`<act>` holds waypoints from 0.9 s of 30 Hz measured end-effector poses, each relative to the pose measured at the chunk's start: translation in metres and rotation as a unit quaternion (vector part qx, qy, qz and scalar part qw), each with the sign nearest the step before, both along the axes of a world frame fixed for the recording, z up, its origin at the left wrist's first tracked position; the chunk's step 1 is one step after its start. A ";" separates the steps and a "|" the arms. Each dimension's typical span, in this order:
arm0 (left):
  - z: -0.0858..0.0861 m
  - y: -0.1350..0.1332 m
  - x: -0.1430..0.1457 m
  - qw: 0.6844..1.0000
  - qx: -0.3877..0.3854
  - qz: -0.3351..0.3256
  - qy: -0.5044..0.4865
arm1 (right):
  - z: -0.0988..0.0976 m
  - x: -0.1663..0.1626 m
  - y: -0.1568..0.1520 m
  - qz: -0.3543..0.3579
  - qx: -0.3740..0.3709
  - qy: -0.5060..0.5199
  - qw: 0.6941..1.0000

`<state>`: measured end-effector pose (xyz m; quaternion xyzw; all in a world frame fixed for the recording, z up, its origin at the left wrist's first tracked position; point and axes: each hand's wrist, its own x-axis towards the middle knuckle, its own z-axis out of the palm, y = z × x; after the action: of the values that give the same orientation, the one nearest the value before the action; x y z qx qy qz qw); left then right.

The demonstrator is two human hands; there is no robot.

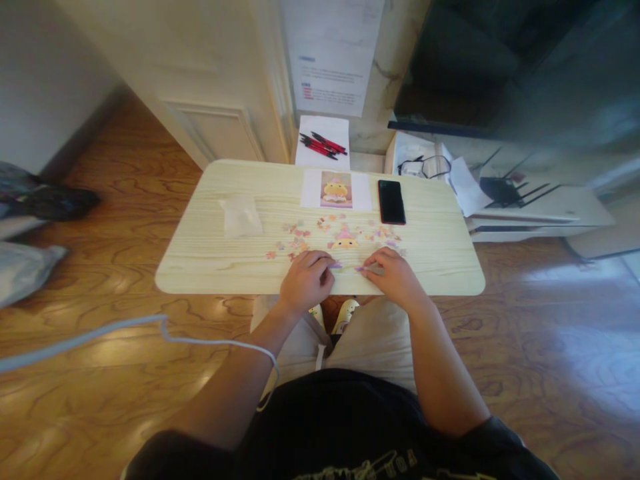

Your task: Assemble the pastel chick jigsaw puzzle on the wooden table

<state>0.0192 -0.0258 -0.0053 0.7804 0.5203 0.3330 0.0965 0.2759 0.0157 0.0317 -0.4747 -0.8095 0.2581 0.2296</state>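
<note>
Both hands rest near the front edge of a small pale wooden table [210, 267]. My left hand [306, 279] is curled, its fingertips pinching a small pink puzzle piece [336, 265]. My right hand [393, 272] is also curled, pinching another small pink piece [360, 269]. The two pieces sit close together between the hands. Just beyond lie several loose puzzle pieces [300, 235] and a partly joined yellow-and-pink cluster [345, 239]. Farther back lies a reference picture [336, 189] of a yellow figure.
A black phone [391, 201] lies right of the picture. A clear plastic bag [241, 215] lies at the table's left. Red and black pens [323, 145] rest on a white sheet behind the table. A white cable [150, 327] runs over my left arm. Wooden floor all around.
</note>
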 end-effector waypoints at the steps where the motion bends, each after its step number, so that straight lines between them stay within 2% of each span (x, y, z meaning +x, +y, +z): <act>1: 0.000 0.000 0.000 1.000 -0.001 0.000 0.002 | 0.000 0.003 0.000 -0.004 0.000 0.000 1.000; 8: 0.000 -0.001 0.000 1.000 0.002 -0.012 0.002 | -0.005 -0.002 -0.002 -0.012 0.009 -0.002 1.000; 13: -0.001 -0.006 -0.003 0.999 0.019 -0.032 0.004 | -0.010 -0.007 -0.002 -0.036 0.014 -0.042 0.998; 20: 0.002 -0.008 -0.004 0.994 0.028 -0.104 0.021 | -0.011 0.007 0.002 -0.077 0.006 -0.047 0.996; 27: 0.002 -0.006 0.000 0.996 0.004 -0.077 0.049 | -0.013 0.008 -0.001 -0.083 0.015 -0.046 0.995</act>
<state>0.0192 -0.0321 -0.0038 0.8337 0.4616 0.2885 0.0929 0.2843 0.0143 0.0183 -0.5478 -0.7812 0.2037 0.2196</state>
